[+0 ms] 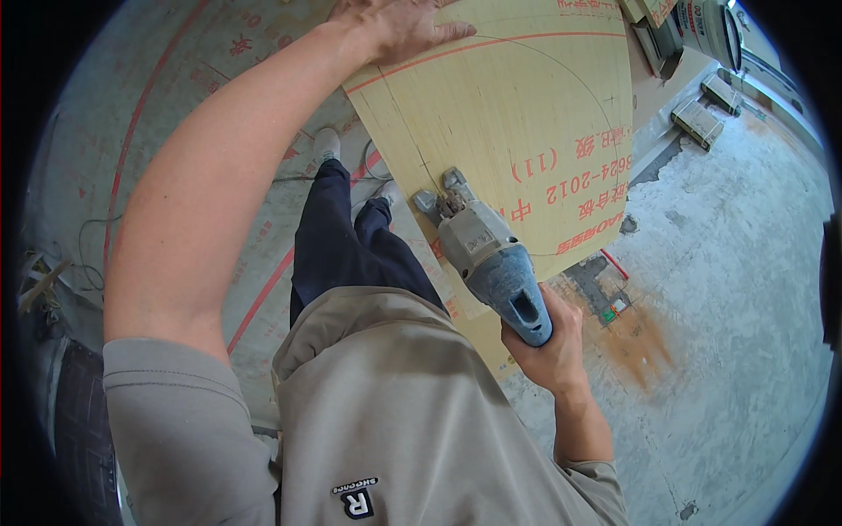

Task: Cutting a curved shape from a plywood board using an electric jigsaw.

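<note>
A jigsaw (495, 263) with a blue rear body and a dusty grey front rests on a pale yellow plywood board (526, 105), near the board's left edge. My right hand (554, 346) is wrapped round its rear handle. The jigsaw's blade is hidden from this view. Thin pencil lines, among them a large curve, run over the board, along with red print. At the far left corner of the board lies my left hand (399, 26), thumb stretched out across the wood; the upper frame edge cuts off part of its fingers.
Under the board's near end, another plywood piece (491, 346) shows. A cable (367, 162) loops on the printed floor covering by my feet. Far right stand a bucket (709, 31) and grey blocks (699, 123). A red tube (616, 265) sticks up from the concrete floor (737, 307).
</note>
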A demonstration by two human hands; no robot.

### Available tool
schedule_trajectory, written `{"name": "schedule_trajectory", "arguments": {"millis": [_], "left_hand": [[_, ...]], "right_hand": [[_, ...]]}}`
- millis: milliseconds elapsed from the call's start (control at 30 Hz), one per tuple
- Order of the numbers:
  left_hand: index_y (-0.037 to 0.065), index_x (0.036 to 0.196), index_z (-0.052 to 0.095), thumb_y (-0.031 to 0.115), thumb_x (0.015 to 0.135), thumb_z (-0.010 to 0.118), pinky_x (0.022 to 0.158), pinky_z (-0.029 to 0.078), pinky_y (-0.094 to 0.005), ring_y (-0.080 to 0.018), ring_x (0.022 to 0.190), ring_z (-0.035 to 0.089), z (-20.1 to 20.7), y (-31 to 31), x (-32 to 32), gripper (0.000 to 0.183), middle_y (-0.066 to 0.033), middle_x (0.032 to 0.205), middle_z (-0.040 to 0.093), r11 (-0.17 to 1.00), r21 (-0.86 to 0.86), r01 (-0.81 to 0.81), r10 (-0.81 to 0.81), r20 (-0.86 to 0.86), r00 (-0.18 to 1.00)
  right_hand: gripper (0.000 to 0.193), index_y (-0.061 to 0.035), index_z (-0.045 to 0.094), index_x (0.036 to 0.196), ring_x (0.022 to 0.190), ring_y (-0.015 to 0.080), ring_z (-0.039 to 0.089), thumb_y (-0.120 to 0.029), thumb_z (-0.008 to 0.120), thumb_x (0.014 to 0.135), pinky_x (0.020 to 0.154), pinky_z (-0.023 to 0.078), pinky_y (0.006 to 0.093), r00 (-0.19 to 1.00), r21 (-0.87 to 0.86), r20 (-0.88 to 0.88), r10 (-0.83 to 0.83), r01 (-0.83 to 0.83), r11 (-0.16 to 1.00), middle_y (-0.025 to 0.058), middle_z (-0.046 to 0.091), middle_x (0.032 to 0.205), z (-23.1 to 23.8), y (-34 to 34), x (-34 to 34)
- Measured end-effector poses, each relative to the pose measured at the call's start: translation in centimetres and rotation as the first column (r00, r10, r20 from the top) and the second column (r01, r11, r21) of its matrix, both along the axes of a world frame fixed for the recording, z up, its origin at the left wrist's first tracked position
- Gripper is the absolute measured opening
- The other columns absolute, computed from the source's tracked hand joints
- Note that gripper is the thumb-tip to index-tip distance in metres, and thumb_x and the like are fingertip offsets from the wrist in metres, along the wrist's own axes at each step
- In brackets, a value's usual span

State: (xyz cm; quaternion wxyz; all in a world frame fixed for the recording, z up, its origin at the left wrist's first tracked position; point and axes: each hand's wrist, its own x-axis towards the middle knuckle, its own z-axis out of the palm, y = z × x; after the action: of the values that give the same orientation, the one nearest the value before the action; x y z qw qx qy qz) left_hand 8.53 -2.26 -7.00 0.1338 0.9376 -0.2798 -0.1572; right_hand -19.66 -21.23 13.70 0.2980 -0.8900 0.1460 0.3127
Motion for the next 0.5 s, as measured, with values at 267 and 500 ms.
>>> {"name": "schedule_trajectory", "arguments": {"millis": [267,500], "left_hand": [[0.028,0.167,0.036,0.069,0.103,0.040,0.129,-0.001,-0.0673,-0.0265,0.166,0.009,1.8,0.4,0.1,0.075,-0.0051,0.179,0.019,1.000,0.010,0.007,-0.007,-0.031,1.000],[0.028,0.169,0.027,0.069,0.106,0.031,0.128,-0.005,-0.0684,-0.0261,0.166,0.004,1.9,-0.2,0.3,0.076,-0.0042,0.180,0.012,0.991,0.118,0.063,-0.054,-0.076,0.996]], "right_hand": [[0.018,-0.0008,0.066,0.091,0.066,0.0326,0.066,-0.004,0.075,0.076,0.070,0.054,0.0360,0.999,-0.002,0.014,-0.031,0.032,1.000,0.0156,0.066,0.076,0.1,0.6,0.3],[0.017,-0.0013,0.065,0.089,0.067,0.0345,0.066,-0.004,0.075,0.076,0.069,0.054,0.0365,0.999,-0.002,-0.008,-0.031,0.031,1.000,0.0159,0.065,0.076,0.2,0.3,0.5]]}}
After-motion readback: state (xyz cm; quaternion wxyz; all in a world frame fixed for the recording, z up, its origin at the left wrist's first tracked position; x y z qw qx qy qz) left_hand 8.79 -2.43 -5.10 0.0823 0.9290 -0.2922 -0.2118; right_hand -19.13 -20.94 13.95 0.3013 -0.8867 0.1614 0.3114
